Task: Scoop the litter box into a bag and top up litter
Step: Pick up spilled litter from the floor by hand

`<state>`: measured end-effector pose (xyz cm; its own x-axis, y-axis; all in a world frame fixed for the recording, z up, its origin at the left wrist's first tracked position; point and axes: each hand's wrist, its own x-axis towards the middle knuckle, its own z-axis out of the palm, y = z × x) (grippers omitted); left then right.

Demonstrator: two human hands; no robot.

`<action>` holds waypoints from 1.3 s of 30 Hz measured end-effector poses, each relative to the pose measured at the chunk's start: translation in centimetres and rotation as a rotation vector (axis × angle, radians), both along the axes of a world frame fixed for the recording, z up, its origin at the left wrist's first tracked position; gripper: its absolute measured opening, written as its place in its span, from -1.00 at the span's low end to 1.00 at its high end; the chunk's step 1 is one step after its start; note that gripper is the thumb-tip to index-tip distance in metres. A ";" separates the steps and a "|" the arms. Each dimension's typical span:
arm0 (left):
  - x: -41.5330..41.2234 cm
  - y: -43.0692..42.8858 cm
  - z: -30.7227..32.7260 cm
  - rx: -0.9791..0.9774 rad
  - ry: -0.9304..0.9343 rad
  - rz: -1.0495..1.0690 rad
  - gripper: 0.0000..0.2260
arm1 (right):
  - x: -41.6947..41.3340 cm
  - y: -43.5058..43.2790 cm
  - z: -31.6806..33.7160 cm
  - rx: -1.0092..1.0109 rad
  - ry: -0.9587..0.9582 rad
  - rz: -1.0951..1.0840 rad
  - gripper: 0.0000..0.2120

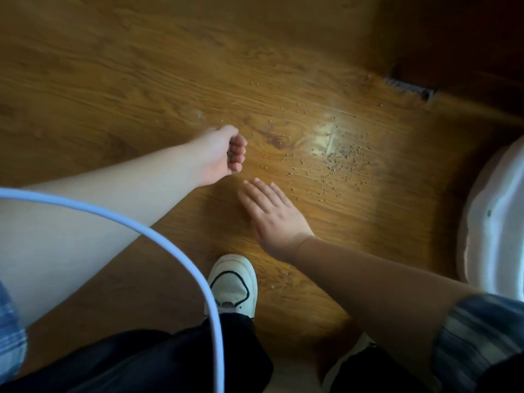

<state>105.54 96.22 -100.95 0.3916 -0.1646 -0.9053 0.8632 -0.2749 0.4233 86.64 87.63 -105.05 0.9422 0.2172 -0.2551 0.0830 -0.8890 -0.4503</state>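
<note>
Small litter grains (pixel 337 157) lie scattered over the wooden floor (pixel 119 80), thickest at centre right around a bright patch of light. My left hand (pixel 226 154) hovers over the floor to the left of them, fingers curled into a cup that seems to hold a few dark grains. My right hand (pixel 272 214) is flat, palm down, fingers together and pointing up-left, just below and to the right of the left hand, at the near edge of the scatter. A white rounded object (pixel 496 222), partly cut off, sits at the right edge. No bag or scoop shows.
My white shoe (pixel 234 285) stands on the floor just below the hands, dark trouser legs beside it. A white cable (pixel 158 239) arcs across the lower left close to the camera. A floor vent (pixel 408 87) sits at upper right next to dark furniture.
</note>
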 end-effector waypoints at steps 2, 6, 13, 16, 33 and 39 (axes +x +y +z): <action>0.0 1.1 -0.1 0.003 -0.001 0.027 -0.67 | -0.6 1.4 -0.9 -0.027 0.022 0.127 -0.37; -0.1 2.1 0.3 -0.017 0.008 0.050 -0.68 | -1.8 2.2 -2.5 -0.097 0.051 0.256 -0.37; -0.8 1.7 0.8 -0.063 0.016 0.027 -0.67 | -1.3 -0.8 -4.0 -0.191 -0.015 0.267 -0.35; -0.6 0.7 0.9 -0.075 0.005 0.013 -0.66 | -1.1 -1.7 -4.2 -0.209 -0.036 0.216 -0.35; 0.0 -5.3 0.3 -0.104 -0.025 -0.064 -0.65 | -0.3 -10.1 -3.9 -0.328 0.061 -0.268 -0.38; 0.1 -6.9 0.6 -0.123 -0.045 -0.095 -0.66 | -0.8 -11.5 -2.7 -0.342 0.118 -0.388 -0.34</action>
